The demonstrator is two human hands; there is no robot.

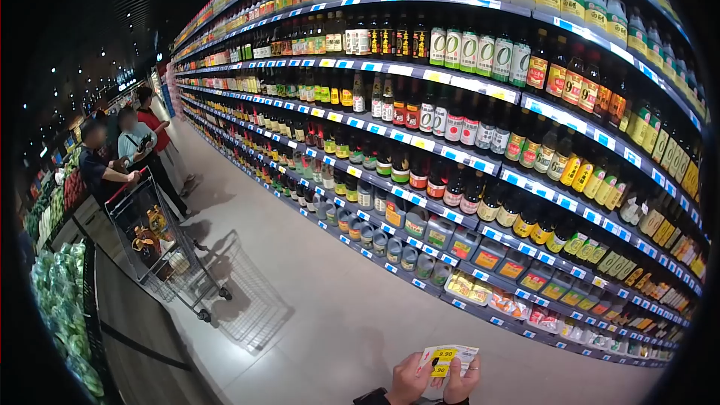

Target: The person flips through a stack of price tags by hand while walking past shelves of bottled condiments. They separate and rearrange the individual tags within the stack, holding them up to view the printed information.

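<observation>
At the bottom of the head view, my left hand (407, 379) and my right hand (460, 382) are close together, each closed on a small bundle of paper price tags (446, 357). The tags are white with yellow panels, and "9.90" can be read on them. My thumbs lie over the front of the tags, while the other fingers are mostly hidden behind. A dark sleeve (373, 397) shows near my left wrist. Both hands are held over the floor, in front of the shelves.
Long shelves (420, 142) of bottled sauces and vinegars, edged with blue and white labels, run along the right. A loaded shopping cart (161, 244) stands at left, beside several people (135, 142). Green vegetables (64, 307) fill a display at far left. Grey floor (322, 292) lies between.
</observation>
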